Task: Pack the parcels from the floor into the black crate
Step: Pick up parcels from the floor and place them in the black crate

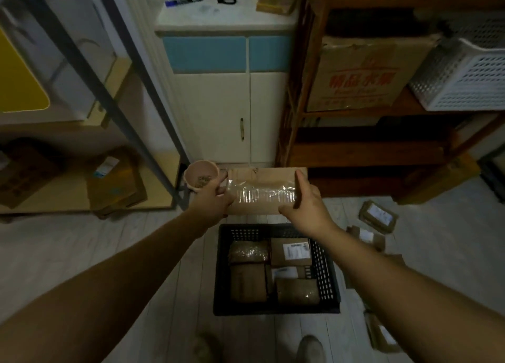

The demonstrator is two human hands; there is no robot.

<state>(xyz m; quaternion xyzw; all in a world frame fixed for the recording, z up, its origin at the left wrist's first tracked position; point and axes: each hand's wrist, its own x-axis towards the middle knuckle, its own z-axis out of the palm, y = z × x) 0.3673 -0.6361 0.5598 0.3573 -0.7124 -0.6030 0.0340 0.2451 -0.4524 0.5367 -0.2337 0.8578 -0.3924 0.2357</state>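
Observation:
Both hands hold a flat brown cardboard parcel (263, 191) with clear tape across it, up in the air just beyond the far rim of the black crate (328, 280). My left hand (211, 198) grips its left end and my right hand (306, 204) grips its right end. The crate stands on the floor between my arms and holds several brown parcels (291, 252), some with white labels. More parcels (378, 216) lie on the floor to the right of the crate.
A pink bowl (202, 178) sits on the floor behind my left hand. A white and blue cabinet (224, 102) faces me. Wooden shelves (382, 149) with a cardboard box and white basket stand right; a metal rack (131, 122) with boxes stands left.

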